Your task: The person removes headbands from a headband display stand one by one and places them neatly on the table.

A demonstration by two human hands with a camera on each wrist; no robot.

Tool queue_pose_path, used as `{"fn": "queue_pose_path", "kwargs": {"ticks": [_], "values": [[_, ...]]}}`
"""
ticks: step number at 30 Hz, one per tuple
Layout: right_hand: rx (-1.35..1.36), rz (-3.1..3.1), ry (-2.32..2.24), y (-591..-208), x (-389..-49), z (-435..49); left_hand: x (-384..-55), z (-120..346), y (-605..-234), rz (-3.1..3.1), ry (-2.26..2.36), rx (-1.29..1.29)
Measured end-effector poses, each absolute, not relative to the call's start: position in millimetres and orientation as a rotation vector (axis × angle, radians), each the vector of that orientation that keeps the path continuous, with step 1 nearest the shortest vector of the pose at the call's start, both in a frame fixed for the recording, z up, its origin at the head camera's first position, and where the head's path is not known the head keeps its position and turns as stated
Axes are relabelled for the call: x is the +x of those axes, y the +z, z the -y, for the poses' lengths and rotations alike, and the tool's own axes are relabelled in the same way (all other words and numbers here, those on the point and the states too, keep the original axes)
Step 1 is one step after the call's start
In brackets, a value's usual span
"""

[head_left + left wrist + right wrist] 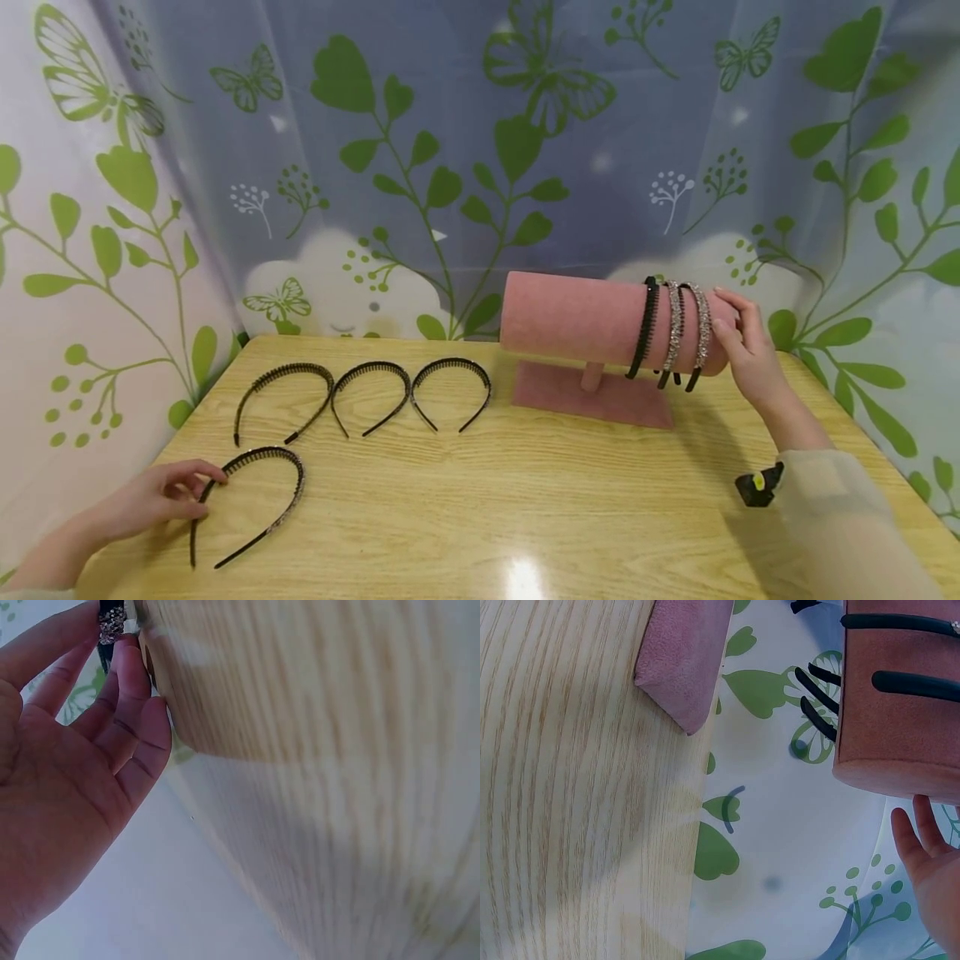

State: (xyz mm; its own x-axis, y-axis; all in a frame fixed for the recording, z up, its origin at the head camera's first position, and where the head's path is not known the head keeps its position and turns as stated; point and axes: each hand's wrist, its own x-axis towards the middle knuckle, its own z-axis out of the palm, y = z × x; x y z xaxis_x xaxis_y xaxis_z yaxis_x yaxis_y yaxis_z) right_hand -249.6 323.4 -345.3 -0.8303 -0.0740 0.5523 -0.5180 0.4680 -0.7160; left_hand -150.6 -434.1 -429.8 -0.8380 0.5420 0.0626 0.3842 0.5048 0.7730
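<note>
At 8 o'clock I see the left hand [153, 500] pinching a black, glittery toothed headband [262, 452]; at 3, the right hand [752, 354], unclenched, touches a pink velvety cylinder [573, 321].

Left wrist view: headband [112, 625] cut by top edge, short beaded stretch shows; left hand [67, 769] runs off left edge. Right wrist view: display roll [900, 724] cropped top and right; right hand [939, 881] cut at right edge. Head view: far sides of mounted headbands [643, 329] hidden by display roll; yellow mark [759, 481] on black wrist unit [750, 493] too small to make out.
</note>
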Motion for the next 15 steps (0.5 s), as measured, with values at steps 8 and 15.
{"fn": "queue_pose_path", "kwargs": {"ticks": [8, 15], "values": [[0.472, 2.291, 1.324, -344.5, -249.5, -322.7, -149.5, 446.6, -430.2, -2.618, 1.205, 0.692], [0.467, 2.298, 1.327, -343.6, -248.3, -322.5, -146.9, 453.7, -430.0, -2.718, 1.164, 0.644]]}}
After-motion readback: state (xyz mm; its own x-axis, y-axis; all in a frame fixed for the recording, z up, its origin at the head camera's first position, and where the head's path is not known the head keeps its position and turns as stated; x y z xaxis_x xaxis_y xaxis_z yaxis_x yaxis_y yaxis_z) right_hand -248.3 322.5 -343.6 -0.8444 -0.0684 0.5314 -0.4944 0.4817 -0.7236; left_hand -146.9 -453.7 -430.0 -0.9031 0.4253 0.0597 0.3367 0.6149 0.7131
